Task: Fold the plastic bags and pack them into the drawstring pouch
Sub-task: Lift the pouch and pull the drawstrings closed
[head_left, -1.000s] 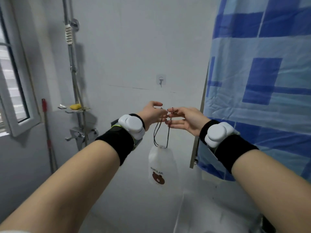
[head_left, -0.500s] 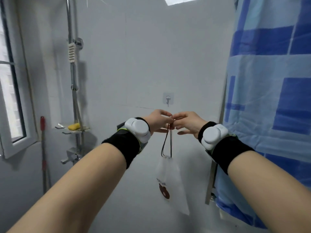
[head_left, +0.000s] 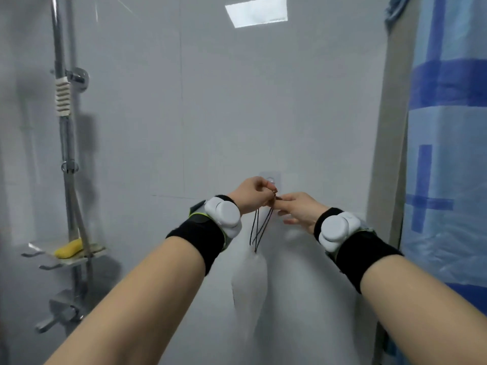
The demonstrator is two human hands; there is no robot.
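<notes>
Pouch (head_left: 249, 279) hangs white and slack from its black cords (head_left: 259, 227), close in front of the tiled wall (head_left: 303, 114), below both hands. No print readable on it from here; blurred. We see no loose plastic bags, so we judge packing done and the step in hand to be hanging the pouch up.

Left hand (head_left: 249, 193) pinches the cord tops, fingers curled, right at the wall hook (head_left: 271, 180). Right hand (head_left: 297, 208) meets it just beside; its fingertips seem to pinch the same cords, lower fingers loose. Whether the loop is over the hook already, we cannot tell.

Next move, in our judgement: seat the loop on the hook, then ease both grips off.

Outward: shower rail (head_left: 62, 127) at left, curtain (head_left: 448, 154) at right.
</notes>
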